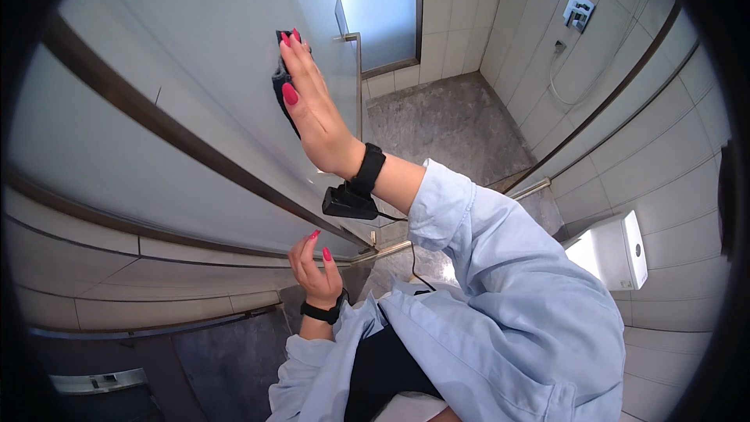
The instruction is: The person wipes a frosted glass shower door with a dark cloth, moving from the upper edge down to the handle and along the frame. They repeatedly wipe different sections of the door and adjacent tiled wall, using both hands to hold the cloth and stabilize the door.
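Observation:
My right hand is lifted in front of me and lies flat, fingers stretched, on a dark cloth. It presses the cloth to a frosted glass panel. Most of the cloth is hidden behind the palm; only its edge shows along the thumb and fingertips. Lower down, my left hand is raised near the panel's bottom frame, fingers apart and loosely bent, with nothing in it. A black strap with a small black box circles the right wrist, and another black strap circles the left.
Brown metal rails run along the glass. Beyond is a grey-floored shower with a chrome valve plate, a hose and a bright frosted window. A white box-shaped fixture stands at the right by the tiled wall. A thin black cable hangs from the right wrist box.

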The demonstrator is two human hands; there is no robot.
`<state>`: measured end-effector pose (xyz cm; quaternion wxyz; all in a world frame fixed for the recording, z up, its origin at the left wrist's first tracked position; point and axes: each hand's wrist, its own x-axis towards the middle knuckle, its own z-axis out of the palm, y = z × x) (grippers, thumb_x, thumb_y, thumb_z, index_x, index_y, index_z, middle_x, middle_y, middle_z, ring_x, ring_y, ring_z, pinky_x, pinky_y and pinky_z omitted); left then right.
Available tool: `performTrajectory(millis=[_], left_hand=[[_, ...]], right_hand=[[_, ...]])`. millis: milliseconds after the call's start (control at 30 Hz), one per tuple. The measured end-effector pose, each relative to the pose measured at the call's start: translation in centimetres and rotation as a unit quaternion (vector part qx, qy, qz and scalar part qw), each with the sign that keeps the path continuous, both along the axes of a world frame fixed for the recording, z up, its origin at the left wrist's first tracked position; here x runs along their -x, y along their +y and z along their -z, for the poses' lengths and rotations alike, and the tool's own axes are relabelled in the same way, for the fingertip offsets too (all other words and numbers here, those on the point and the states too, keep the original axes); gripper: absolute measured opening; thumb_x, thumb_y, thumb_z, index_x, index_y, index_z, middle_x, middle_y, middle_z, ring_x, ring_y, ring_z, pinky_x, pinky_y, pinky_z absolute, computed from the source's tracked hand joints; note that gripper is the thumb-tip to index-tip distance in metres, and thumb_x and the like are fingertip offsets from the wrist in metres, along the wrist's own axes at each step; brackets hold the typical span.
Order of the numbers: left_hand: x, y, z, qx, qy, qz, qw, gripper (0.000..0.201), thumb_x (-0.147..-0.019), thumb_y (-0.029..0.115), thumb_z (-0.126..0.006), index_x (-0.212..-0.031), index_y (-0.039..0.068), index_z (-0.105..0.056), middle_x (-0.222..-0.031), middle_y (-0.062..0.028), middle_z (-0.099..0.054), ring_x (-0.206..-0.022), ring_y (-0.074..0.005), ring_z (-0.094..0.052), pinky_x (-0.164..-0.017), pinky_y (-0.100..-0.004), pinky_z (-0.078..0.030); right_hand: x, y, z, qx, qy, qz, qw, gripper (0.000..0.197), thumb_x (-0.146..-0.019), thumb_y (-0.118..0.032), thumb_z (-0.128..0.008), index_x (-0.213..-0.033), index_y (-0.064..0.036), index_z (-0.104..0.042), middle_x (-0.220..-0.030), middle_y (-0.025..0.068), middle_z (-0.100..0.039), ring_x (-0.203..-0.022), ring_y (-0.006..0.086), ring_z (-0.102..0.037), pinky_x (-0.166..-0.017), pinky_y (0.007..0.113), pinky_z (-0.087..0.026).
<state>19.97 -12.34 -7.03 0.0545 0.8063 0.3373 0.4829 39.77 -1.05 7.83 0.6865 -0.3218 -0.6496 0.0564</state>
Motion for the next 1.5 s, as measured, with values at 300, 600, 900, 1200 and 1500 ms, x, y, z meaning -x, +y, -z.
performTrajectory(millis=[300,600,900,1200,1500], left_hand=[[-0.4,-1.0,2.5,0.101,0.049,-0.022,0.993,0.028,-0.091,0.007,-0.057,-0.117,-0.001,-0.061,-0.104,-0.0154,-0.067,-0.097,-0.0388,-0.060,-0.094,-0.0487,-0.045],[-3.3,0.9,3.0,0.095,0.088,0.116,0.985,0.024,-0.086,0.007,-0.061,-0.109,0.003,-0.067,-0.100,-0.0136,-0.067,-0.097,-0.0346,-0.062,-0.096,-0.0472,-0.048],[-7.3,4.1,2.0,0.077,0.115,0.243,0.960,0.030,-0.080,0.004,-0.064,-0.109,0.004,-0.068,-0.090,-0.0120,-0.064,-0.089,-0.0324,-0.061,-0.092,-0.0469,-0.050],[-6.5,3.4,2.5,0.075,0.132,0.212,0.965,0.030,-0.080,0.006,-0.066,-0.109,0.005,-0.067,-0.091,-0.0123,-0.064,-0.091,-0.0331,-0.060,-0.093,-0.0476,-0.049],[-10.3,2.1,-1.1,0.040,0.094,0.062,0.993,0.036,-0.078,0.005,-0.068,-0.114,0.003,-0.065,-0.103,-0.0126,-0.065,-0.097,-0.0334,-0.061,-0.093,-0.0473,-0.050]], right_hand=[[-1.0,-2.1,15.7,0.199,-0.115,0.156,0.961,0.063,-0.099,-0.024,-0.050,-0.153,0.0026,-0.029,-0.158,0.0251,-0.029,-0.144,0.0403,-0.034,-0.118,0.046,-0.027],[-5.5,-1.8,15.7,0.160,-0.283,0.211,0.922,0.049,-0.091,-0.037,-0.061,-0.123,0.0008,-0.057,-0.119,0.0122,-0.063,-0.112,0.0248,-0.061,-0.113,0.041,-0.031],[-5.8,-0.3,14.7,0.158,-0.313,0.178,0.919,0.036,-0.083,-0.032,-0.062,-0.098,0.0000,-0.056,-0.085,0.0130,-0.057,-0.083,0.0300,-0.059,-0.091,0.040,-0.044],[-6.3,0.3,14.9,0.169,-0.331,0.131,0.919,0.035,-0.084,-0.033,-0.061,-0.097,-0.0009,-0.055,-0.082,0.0118,-0.058,-0.080,0.0298,-0.060,-0.086,0.039,-0.044],[-7.6,-0.1,14.0,0.212,-0.374,0.076,0.900,0.034,-0.086,-0.036,-0.060,-0.094,-0.0026,-0.056,-0.082,0.0124,-0.061,-0.080,0.0304,-0.061,-0.081,0.040,-0.042]])
